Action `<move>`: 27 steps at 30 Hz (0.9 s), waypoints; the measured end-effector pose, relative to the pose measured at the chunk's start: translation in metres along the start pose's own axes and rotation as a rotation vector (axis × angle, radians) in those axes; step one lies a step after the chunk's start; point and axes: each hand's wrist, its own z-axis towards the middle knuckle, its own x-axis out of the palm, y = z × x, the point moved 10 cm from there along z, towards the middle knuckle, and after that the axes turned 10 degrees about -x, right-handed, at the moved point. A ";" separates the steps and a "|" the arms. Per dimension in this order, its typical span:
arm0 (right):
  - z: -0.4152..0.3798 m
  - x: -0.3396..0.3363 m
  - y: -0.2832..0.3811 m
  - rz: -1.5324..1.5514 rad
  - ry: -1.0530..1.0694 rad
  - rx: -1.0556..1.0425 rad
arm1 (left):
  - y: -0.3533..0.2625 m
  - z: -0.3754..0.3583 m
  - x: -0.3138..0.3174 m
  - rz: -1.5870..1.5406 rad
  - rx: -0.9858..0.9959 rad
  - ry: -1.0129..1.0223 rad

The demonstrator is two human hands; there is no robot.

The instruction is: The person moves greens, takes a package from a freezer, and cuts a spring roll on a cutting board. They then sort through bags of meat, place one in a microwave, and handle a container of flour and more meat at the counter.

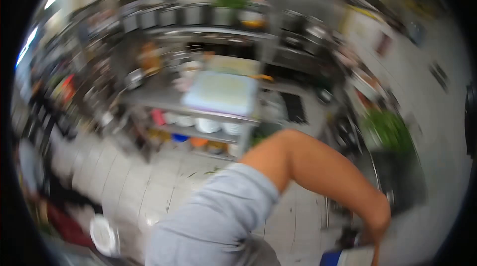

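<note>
Reaching down at lower right, had the left hand (381, 220) just beside the blue-and-white thing (347, 258), by its right-hand edge. Could not tell grip from release in the blur, nor make out the thing's long axis past the frame edge. Beyond the bent elbow (294, 144), saw boards (221, 93) on the desk (163, 98), over tiled floor (151, 179).

In front of you, the steel tabletop (164, 96) carries a pale cutting board (221, 93), another board (233, 65) just behind it, a white container (191, 69) beside them, and a small metal pot (134, 78) over toward the left; all blurred.
</note>
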 end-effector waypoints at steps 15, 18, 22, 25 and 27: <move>-0.102 -0.111 -0.089 0.182 -0.949 -0.121 | -0.034 0.293 -0.065 -0.167 0.572 0.105; -0.127 -0.094 -0.146 0.287 -1.104 -0.002 | -0.057 0.397 -0.102 -0.424 0.735 0.063; -0.184 -0.046 -0.115 1.074 -1.252 0.336 | -0.128 0.518 -0.179 -0.883 0.786 0.016; -0.182 0.004 -0.106 1.264 -1.339 0.434 | -0.186 0.573 -0.215 -1.011 0.810 -0.250; -0.161 0.046 -0.104 1.314 -1.389 0.441 | -0.217 0.601 -0.241 -1.061 0.770 -0.494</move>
